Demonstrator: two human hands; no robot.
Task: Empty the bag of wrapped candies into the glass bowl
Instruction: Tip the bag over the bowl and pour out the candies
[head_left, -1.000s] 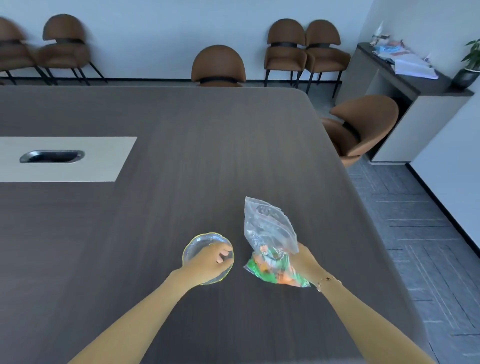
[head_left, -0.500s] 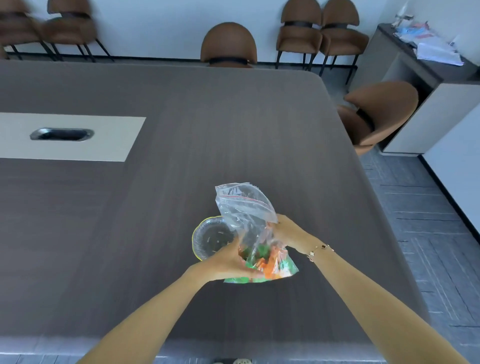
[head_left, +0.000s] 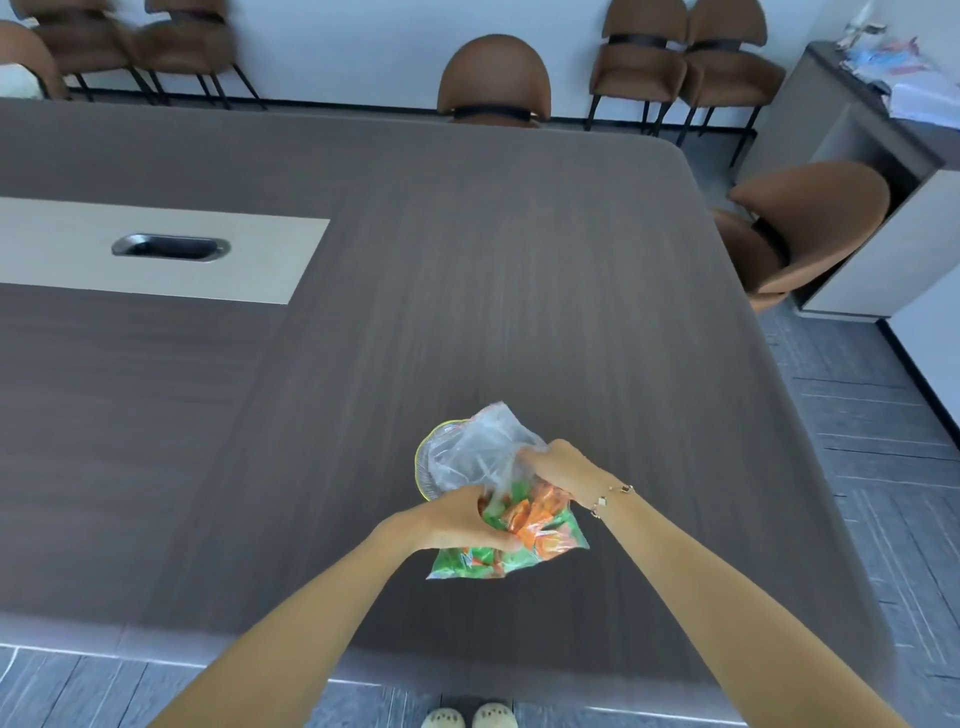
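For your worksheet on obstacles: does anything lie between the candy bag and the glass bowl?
Nothing visible does. The bag, gripped by the left hand and right hand, already overlaps the glass bowl, partly hiding it.

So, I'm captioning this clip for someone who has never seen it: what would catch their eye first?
The clear bag of green and orange candies, held in both hands near the table's near edge: left hand at its filled end, right hand higher up. Its empty top lies over the yellow-rimmed glass bowl just behind. Brown chairs line the far wall.
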